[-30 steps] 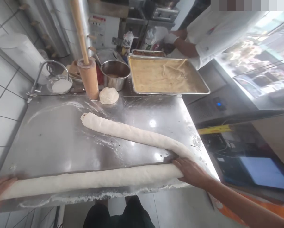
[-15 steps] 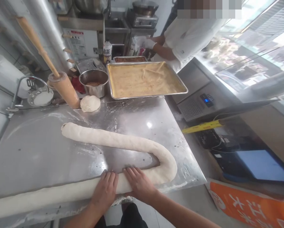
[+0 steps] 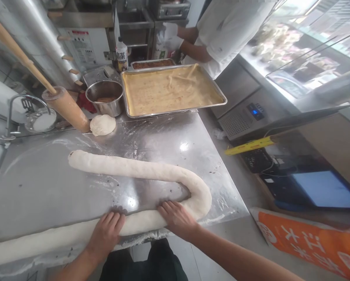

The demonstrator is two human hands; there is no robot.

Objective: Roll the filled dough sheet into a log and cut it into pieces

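A long, pale dough rope lies on the floured stainless steel table and doubles back in a U-bend at the right. My left hand lies palm-down over the rope's near stretch, fingers curved across it. Close beside it, my right hand presses the same stretch just before the bend. The rope's far left end runs out of view. A flattened round dough ball sits at the table's back, next to a thick wooden rolling pin lying at a tilt.
Along the back stand a steel tray of yellow batter, a steel bowl and a glass bowl of flour. A co-worker in white works beyond them. The table's near and right edges drop to a tiled floor.
My hands have come together on the rope's near stretch, the left having moved in from the far left end. The rope now forms a full U-bend, and the view has tilted.
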